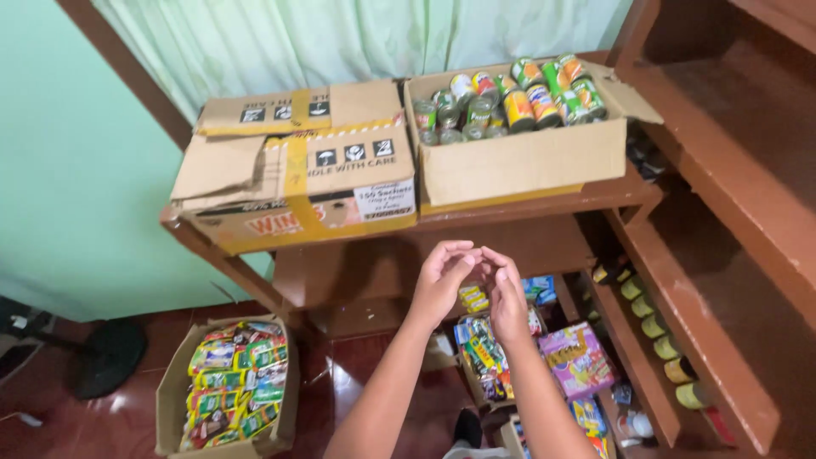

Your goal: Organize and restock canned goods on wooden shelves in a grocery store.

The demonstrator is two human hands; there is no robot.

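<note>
In the head view, the left hand (442,276) and the right hand (507,297) meet at the centre of the frame, fingertips touching each other; both are loosely curled, and I cannot tell whether anything small is pinched between them; no object shows in either hand. They hover in front of the brown shelf (544,208), well apart from the boxes on it; just below and behind the hands a small box of packets (484,353) stands on the floor, the thing nearest to them, with a pink box (578,357) to its right.

At upper centre an open box of cans (510,102) sits on the shelf, full and closely packed; at its left a taped carton (297,183) lies shut, its flap dented; at lower left an open box of sachets (234,382) stands on the red floor (357,382), also full; along the right a lower ledge holds a row of jars (654,327).

As a judgement: nothing is lifted from any box, so the handling looks barely begun; the full boxes remain untouched.
</note>
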